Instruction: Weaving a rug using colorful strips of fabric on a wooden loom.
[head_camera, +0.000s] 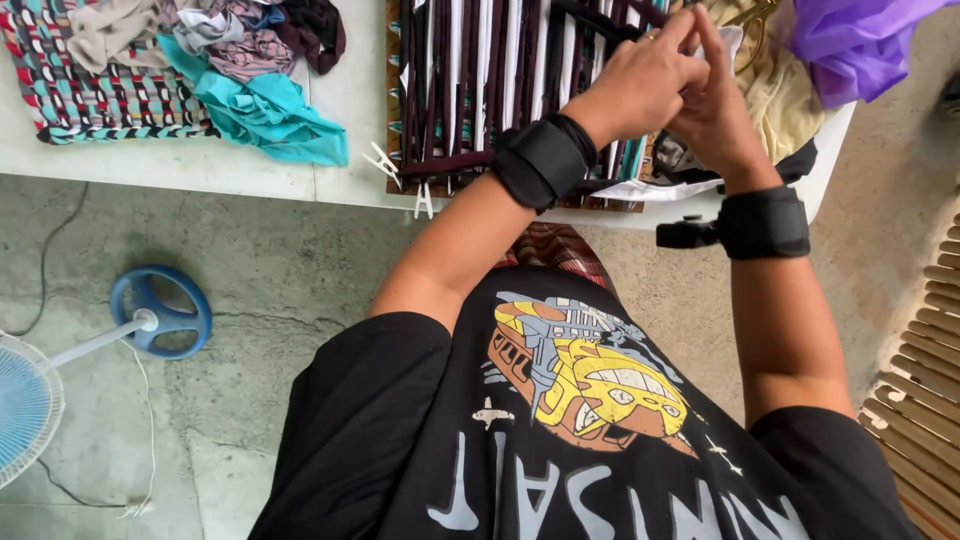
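Head view: both hands are pressed together over the weaving frame (500, 90) on the white table (200, 165). The left hand (640, 85) is curled shut against the right hand (715, 105); what is pinched cannot be told. A teal cloth (270, 115) is left beside the frame.

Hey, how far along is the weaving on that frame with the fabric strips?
Done: long dark and white strips already run the length of the frame, and a finished woven mat lies on the left of the table. In hand: the left hand and right hand meet over the strips at the far end. Left: no crosswise weave shows yet; loose fabric scraps wait nearby.
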